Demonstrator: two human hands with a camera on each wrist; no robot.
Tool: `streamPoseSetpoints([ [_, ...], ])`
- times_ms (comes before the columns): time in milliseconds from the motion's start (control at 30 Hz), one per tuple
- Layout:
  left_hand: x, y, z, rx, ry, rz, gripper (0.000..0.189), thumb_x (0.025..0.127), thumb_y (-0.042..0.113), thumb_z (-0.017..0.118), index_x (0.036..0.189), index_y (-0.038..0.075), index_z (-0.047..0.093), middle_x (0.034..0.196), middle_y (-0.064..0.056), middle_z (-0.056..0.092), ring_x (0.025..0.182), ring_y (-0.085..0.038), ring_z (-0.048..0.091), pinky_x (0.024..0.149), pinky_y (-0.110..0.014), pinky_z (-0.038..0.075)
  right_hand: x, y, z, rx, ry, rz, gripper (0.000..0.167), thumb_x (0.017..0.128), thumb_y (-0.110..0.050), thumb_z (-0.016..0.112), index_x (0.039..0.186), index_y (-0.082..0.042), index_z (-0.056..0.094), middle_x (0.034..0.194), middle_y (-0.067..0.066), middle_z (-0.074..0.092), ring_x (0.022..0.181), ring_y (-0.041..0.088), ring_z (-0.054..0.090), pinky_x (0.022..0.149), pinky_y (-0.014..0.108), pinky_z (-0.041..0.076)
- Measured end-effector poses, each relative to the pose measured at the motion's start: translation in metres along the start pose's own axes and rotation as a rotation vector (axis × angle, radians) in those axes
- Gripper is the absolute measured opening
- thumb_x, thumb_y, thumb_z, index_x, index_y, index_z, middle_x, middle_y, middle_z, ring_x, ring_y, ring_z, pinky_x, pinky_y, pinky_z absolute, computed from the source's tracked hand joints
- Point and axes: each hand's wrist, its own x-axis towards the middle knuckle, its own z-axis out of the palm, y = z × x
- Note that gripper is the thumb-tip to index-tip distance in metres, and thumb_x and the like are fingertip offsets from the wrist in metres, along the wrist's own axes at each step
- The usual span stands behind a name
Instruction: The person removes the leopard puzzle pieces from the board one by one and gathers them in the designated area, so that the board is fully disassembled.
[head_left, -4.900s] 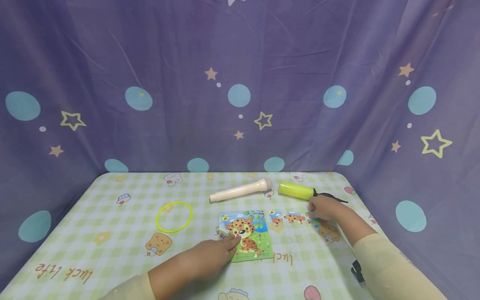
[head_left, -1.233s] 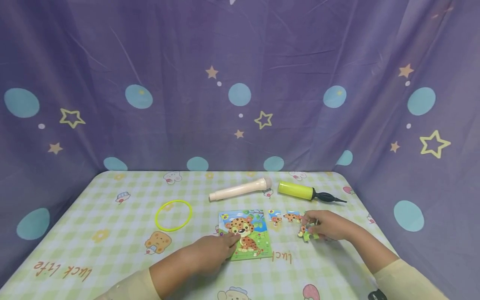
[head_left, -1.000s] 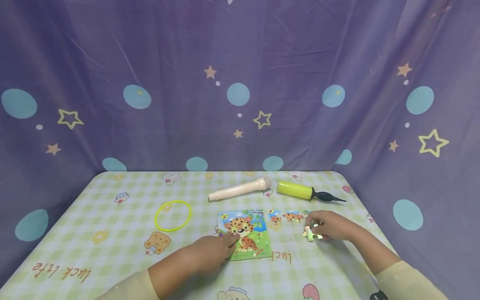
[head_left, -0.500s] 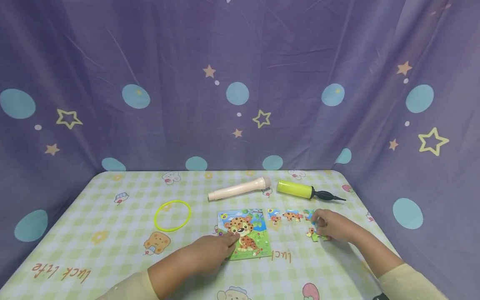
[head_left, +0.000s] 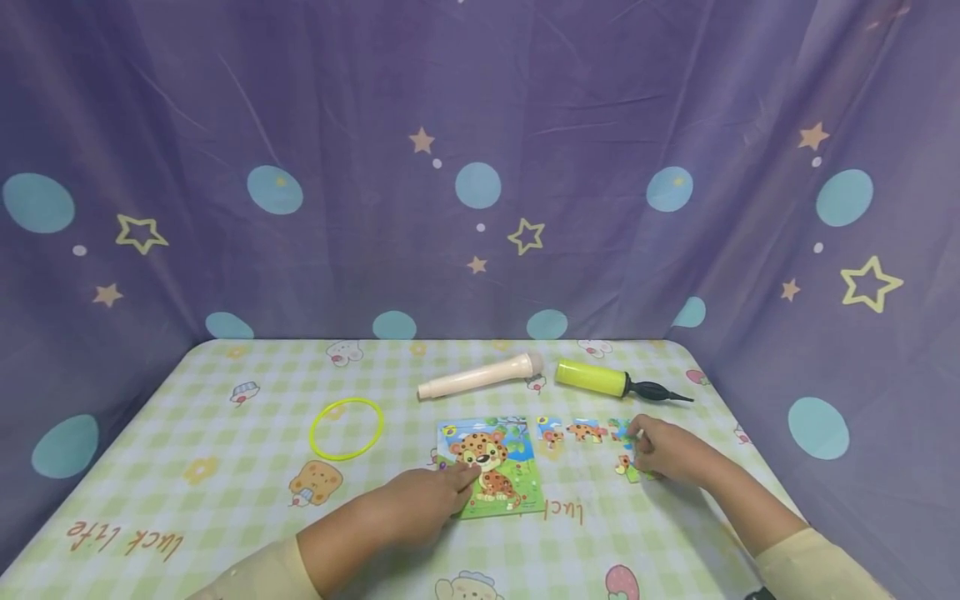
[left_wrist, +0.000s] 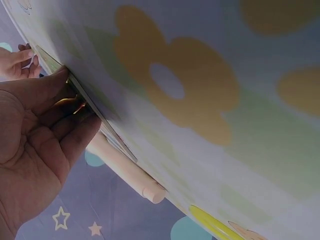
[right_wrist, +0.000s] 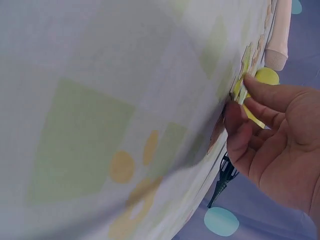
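Observation:
My left hand (head_left: 423,507) rests its fingers on the lower left of a square leopard picture puzzle (head_left: 513,479) lying on the table. In the left wrist view, the thumb and fingertips of that hand (left_wrist: 45,130) lie along the edge of the board. My right hand (head_left: 671,450) pinches a green and orange puzzle piece (head_left: 631,474) close over the cloth; its right part is hidden by the fingers. Just above it lies a blue-green piece (head_left: 618,428), partly covered by the hand. Two more pieces, a blue corner (head_left: 548,428) and a leopard-spotted one (head_left: 586,431), continue that row leftward.
Behind the puzzle lies a cream toy microphone (head_left: 480,378). A yellow hand pump (head_left: 592,377) with a black nozzle lies at the back right. To the left is a thin yellow ring (head_left: 312,433). Purple curtains (head_left: 360,167) enclose the table's back and sides.
The right hand has come down from the row's right end and now has the green piece below it, shifted slightly right. The left hand stays on the puzzle.

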Motion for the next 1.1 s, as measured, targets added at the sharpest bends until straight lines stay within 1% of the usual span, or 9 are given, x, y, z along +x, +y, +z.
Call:
streamPoseSetpoints([
  [67,0.000,0.000,-0.001,0.010,-0.002,0.000,0.048,0.097,0.014,0.056,0.145,0.016,0.050,0.160,0.001,0.031,0.146,-0.020,0.034,0.111,-0.036,0.042,0.000,-0.001,0.000,-0.045,0.009,-0.010,0.033,0.088,-0.013,0.072,0.117,-0.007,0.057,0.079,0.003,0.054,0.065,0.016,0.051,0.063,0.032,0.042],
  [167,0.000,0.000,-0.001,0.023,-0.009,-0.001,0.048,0.098,0.015,0.056,0.145,0.017,0.050,0.160,0.001,0.031,0.146,-0.019,0.034,0.110,-0.035,0.043,0.001,-0.005,0.000,-0.116,0.031,-0.039,0.028,0.088,-0.015,0.073,0.110,-0.009,0.059,0.084,0.001,0.054,0.071,0.015,0.051,0.065,0.032,0.043],
  [267,-0.001,0.001,-0.001,0.032,-0.015,0.000,0.047,0.098,0.016,0.056,0.145,0.017,0.050,0.160,0.001,0.031,0.146,-0.018,0.033,0.109,-0.033,0.044,0.003,-0.013,0.001,-0.157,0.053,-0.058,0.025,0.089,-0.021,0.072,0.109,-0.012,0.060,0.088,-0.001,0.054,0.073,0.014,0.051,0.065,0.032,0.044],
  [433,-0.001,-0.001,0.000,0.002,-0.028,-0.007,0.048,0.098,0.015,0.056,0.146,0.017,0.049,0.161,0.003,0.029,0.146,-0.018,0.032,0.108,-0.032,0.045,0.012,-0.039,0.002,-0.129,0.049,-0.110,0.022,0.093,-0.027,0.069,0.110,-0.016,0.061,0.089,-0.003,0.055,0.072,0.013,0.053,0.066,0.033,0.045],
  [533,-0.001,-0.002,0.001,-0.040,-0.031,-0.013,0.048,0.099,0.014,0.055,0.146,0.017,0.048,0.162,0.003,0.027,0.147,-0.018,0.031,0.108,-0.032,0.045,0.019,-0.058,0.006,-0.117,0.028,-0.171,0.021,0.093,-0.030,0.068,0.109,-0.017,0.062,0.092,-0.004,0.055,0.076,0.013,0.053,0.070,0.034,0.045],
  [700,-0.003,-0.002,0.003,-0.087,-0.024,-0.027,0.048,0.100,0.018,0.053,0.147,0.017,0.046,0.162,0.003,0.025,0.148,-0.018,0.029,0.111,-0.034,0.042,0.031,-0.091,0.015,-0.116,-0.008,-0.289,0.027,0.093,-0.032,0.068,0.114,-0.014,0.062,0.095,-0.004,0.057,0.081,0.013,0.054,0.074,0.035,0.047],
  [833,-0.003,-0.002,0.004,-0.102,-0.025,-0.054,0.048,0.100,0.022,0.053,0.148,0.020,0.046,0.163,-0.001,0.024,0.148,-0.021,0.027,0.109,-0.037,0.044,0.040,-0.115,0.026,-0.101,-0.055,-0.357,0.036,0.092,-0.032,0.069,0.121,-0.011,0.060,0.097,-0.003,0.057,0.083,0.012,0.054,0.076,0.035,0.048],
  [967,-0.003,-0.004,0.005,-0.115,-0.029,-0.079,0.048,0.100,0.027,0.055,0.147,0.023,0.047,0.162,-0.007,0.025,0.148,-0.026,0.027,0.106,-0.040,0.047,0.045,-0.137,0.040,-0.075,-0.123,-0.374,0.043,0.091,-0.033,0.071,0.126,-0.012,0.058,0.103,0.002,0.057,0.085,0.014,0.054,0.075,0.034,0.047],
  [1100,-0.002,-0.006,0.004,-0.086,-0.032,-0.057,0.049,0.099,0.030,0.056,0.147,0.024,0.047,0.161,-0.009,0.027,0.147,-0.027,0.029,0.104,-0.039,0.048,0.047,-0.154,0.056,-0.118,-0.157,-0.346,0.053,0.088,-0.043,0.071,0.130,-0.015,0.055,0.114,0.002,0.056,0.097,0.016,0.059,0.082,0.035,0.052],
])
